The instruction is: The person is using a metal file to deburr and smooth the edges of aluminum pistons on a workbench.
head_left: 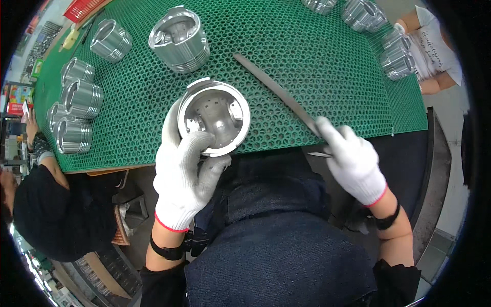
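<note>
Head view: my left hand (183, 176) grips a piston (219, 122); my right hand (355, 165) grips a pointed tool (317, 154) beside a metal strip (277, 91).

1. Bright, fairly even light covers the worktop (327, 66); below its near edge, the dark apron (281, 256) looks dim.
2. Glints streak the metal pistons (82, 98) along the worktop's left edge, and a bright highlight sits inside the held piston (219, 120).
3. The right hand (353, 161) looks slightly blurred, the left hand (179, 174) crisper.
4. Fisheye distortion bows the worktop's near edge; black darkness rings the view.
5. Beyond the left edge, background detail turns soft.
</note>
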`<state>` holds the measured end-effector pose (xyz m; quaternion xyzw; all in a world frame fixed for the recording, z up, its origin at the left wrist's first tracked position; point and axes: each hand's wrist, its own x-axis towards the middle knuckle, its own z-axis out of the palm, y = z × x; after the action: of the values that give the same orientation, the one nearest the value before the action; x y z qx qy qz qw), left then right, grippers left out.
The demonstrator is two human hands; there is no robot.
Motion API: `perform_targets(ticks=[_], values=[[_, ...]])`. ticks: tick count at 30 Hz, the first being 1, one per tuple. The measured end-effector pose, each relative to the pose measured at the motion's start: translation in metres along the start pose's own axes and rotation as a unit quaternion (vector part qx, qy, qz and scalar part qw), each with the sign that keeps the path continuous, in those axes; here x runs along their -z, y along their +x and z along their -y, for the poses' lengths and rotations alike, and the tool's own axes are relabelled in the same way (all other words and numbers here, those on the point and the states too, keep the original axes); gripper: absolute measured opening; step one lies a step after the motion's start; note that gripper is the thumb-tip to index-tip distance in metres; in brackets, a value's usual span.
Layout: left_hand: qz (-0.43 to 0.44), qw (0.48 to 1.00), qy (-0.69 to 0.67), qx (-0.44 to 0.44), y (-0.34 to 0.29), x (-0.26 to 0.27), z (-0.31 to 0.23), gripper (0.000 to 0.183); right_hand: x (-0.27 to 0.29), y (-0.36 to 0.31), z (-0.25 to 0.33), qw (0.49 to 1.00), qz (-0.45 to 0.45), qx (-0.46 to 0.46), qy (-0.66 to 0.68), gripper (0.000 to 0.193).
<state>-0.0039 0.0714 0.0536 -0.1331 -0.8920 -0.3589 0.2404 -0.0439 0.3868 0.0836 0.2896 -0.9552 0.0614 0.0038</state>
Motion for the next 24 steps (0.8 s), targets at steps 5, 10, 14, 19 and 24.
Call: perform_targets(ticks=[5, 10, 14, 19, 24], values=[[-0.003, 1.000, 0.009, -0.009, -0.002, -0.002, 0.002, 0.042, 0.015, -0.020, -0.012, 0.985, 0.143, -0.074, 0.053, 0.082], [0.026, 0.999, 0.006, 0.019, 0.000, 0.002, -0.001, 0.043, 0.006, -0.006, -0.012, 0.957, 0.100, -0.055, 0.268, 0.073], [0.020, 1.000, 0.015, 0.011, -0.001, 0.002, -0.001, 0.043, 0.057, 0.005, -0.013, 0.773, 0.211, -0.160, 0.577, 0.064], [0.058, 0.995, 0.020, 0.078, -0.001, 0.004, -0.006, 0.043, 0.052, 0.035, 0.010, 0.599, 0.423, -0.143, 0.665, 0.070], [0.174, 0.981, 0.079, 0.040, 0.032, 0.036, -0.019, 0.059, 0.022, 0.053, 0.018, 0.781, 0.196, 0.063, 0.590, 0.057]])
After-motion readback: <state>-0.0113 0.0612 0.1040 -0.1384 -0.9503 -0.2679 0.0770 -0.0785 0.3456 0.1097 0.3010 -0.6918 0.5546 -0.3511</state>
